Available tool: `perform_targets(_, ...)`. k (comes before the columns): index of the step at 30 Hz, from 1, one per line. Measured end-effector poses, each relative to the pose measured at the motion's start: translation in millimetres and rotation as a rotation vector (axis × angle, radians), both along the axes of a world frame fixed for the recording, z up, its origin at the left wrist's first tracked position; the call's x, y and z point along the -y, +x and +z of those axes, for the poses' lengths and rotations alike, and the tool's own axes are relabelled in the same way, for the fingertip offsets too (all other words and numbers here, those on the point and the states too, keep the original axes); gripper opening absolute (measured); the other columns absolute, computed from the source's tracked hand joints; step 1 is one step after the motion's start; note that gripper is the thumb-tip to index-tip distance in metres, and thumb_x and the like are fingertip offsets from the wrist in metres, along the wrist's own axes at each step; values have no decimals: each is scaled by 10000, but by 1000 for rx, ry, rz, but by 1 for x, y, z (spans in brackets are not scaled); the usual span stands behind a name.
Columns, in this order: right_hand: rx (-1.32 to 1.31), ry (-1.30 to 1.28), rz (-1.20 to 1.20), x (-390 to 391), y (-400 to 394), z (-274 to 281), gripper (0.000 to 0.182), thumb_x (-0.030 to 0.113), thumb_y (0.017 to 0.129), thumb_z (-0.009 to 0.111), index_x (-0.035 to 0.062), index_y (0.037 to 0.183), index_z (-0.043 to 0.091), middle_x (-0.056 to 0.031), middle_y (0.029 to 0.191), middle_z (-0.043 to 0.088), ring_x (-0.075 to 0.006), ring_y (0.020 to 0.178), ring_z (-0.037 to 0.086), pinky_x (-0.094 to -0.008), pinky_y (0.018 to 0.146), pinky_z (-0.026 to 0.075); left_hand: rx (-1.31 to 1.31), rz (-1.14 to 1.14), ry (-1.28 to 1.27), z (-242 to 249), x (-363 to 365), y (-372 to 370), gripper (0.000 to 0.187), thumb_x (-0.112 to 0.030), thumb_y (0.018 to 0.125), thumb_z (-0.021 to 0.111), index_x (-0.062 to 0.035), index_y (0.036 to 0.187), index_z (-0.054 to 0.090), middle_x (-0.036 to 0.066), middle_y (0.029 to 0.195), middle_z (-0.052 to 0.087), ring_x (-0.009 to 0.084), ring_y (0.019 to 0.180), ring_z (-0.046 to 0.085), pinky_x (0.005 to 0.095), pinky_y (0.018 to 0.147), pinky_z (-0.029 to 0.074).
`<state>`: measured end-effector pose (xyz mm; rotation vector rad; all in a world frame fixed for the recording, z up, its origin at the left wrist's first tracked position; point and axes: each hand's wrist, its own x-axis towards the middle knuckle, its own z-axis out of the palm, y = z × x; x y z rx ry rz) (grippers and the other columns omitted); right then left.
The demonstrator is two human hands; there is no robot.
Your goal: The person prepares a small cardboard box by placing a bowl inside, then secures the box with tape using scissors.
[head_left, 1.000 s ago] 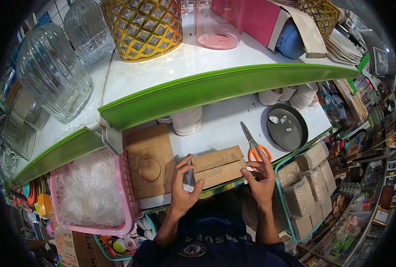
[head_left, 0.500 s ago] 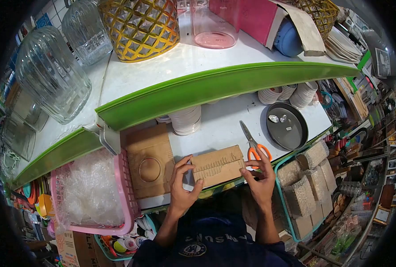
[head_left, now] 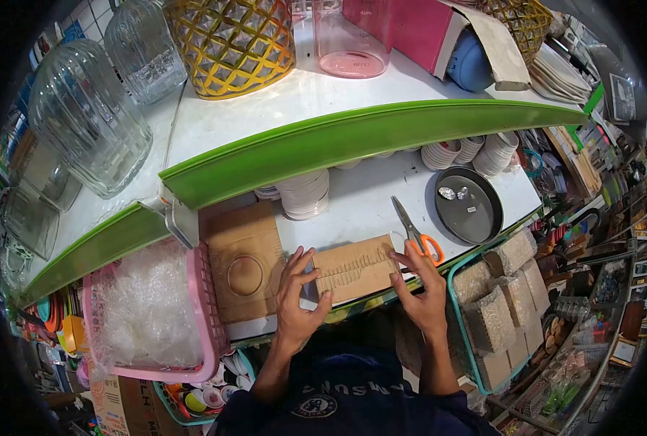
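Note:
A brown folded cardboard piece (head_left: 354, 269) lies at the front edge of the white shelf, a ragged seam with torn corrugation running across its top. My left hand (head_left: 298, 301) grips its left end, thumb near the lower corner and fingers along the side. At the right end, my right hand (head_left: 424, 294) holds it between thumb and index finger. Orange-handled scissors (head_left: 414, 234) lie just beyond my right hand, blades pointing away; my fingers partly cover the handles. To the left rests a flat cardboard sheet (head_left: 218, 298) with a round ring mark.
A dark round pan (head_left: 469, 221) holds small shiny pieces. Stacked white cups (head_left: 305, 196) stand under the green-edged upper shelf (head_left: 381, 127). A pink basket (head_left: 211, 327) of bubble wrap is at left; a teal basket (head_left: 458, 320) of wrapped packages is at right. Glass jars (head_left: 91, 123) stand above.
My right index finger has shifted up and left to the cardboard's upper right corner. The seam's raised right end now lies flatter. My left hand stays nearly in place.

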<state>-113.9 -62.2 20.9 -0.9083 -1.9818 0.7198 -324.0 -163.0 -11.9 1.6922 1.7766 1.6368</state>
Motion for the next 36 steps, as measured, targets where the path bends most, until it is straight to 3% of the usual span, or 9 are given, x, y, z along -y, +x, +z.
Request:
perform_targets(2,21,-48,6,1,-1,7,586,61,806,704,18,1358,512,-102,1109,699,-249,991,616,-346,914,451,-40,5,0,2,0,-1,282,-108,791,664,-17,1034,554,237,1327,543,404,1333,421,530,1112,293)
perform_targets(6,37,-54,8,0,-1,9,588,56,801,705,22,1357,515,-101,1089,707,-237,983,621,-347,907,459,-53,26,-4,6,0,0,248,-107,784,675,-19,996,581,228,1305,564,408,1323,431,535,1105,302)
perform_targets(8,50,-55,4,0,-1,9,587,57,797,707,29,1353,521,-98,1093,706,-233,981,622,-348,911,458,-92,51,32,3,1,1,258,-78,725,735,-23,956,634,174,1260,611,403,1306,455,535,1083,337)
perform_targets(15,64,-46,3,-1,0,9,569,66,799,711,42,1341,538,-91,1083,707,-232,975,625,-351,911,460,-231,53,99,-1,4,-2,175,-98,769,699,-34,926,658,136,1132,683,375,1257,514,532,1076,346)
perform_targets(17,64,-50,1,0,-1,10,559,70,800,711,41,1333,545,-91,1080,706,-233,961,620,-352,903,462,-250,71,100,-2,4,-2,221,-121,724,753,-44,917,680,103,1128,686,341,1235,538,518,1063,357)
perform_targets(27,93,-19,12,-1,-1,14,568,50,774,713,47,1321,557,-98,1082,703,-252,941,609,-351,877,468,-210,59,90,2,2,-2,159,-122,742,724,-32,857,662,137,1127,676,371,1253,515,550,1070,348)
perform_targets(30,89,38,-13,1,-6,21,504,44,751,727,34,1242,613,-101,1042,705,-265,935,612,-358,868,472,-232,51,82,2,2,-2,160,-126,738,731,-34,850,661,131,1142,673,370,1264,504,547,1075,343)
perform_targets(32,133,201,-56,1,-9,25,377,43,739,742,30,1110,674,-99,986,703,-268,917,621,-360,852,480,-257,48,65,3,3,-2,171,-148,742,745,-42,851,668,121,1155,671,367,1270,498,544,1082,333)
perform_targets(36,37,191,36,-3,-19,30,263,44,744,749,24,1000,692,-92,947,696,-266,882,632,-365,809,492,-274,41,53,3,4,-4,216,-213,753,768,-47,855,676,113,1165,669,362,1271,497,540,1088,325)
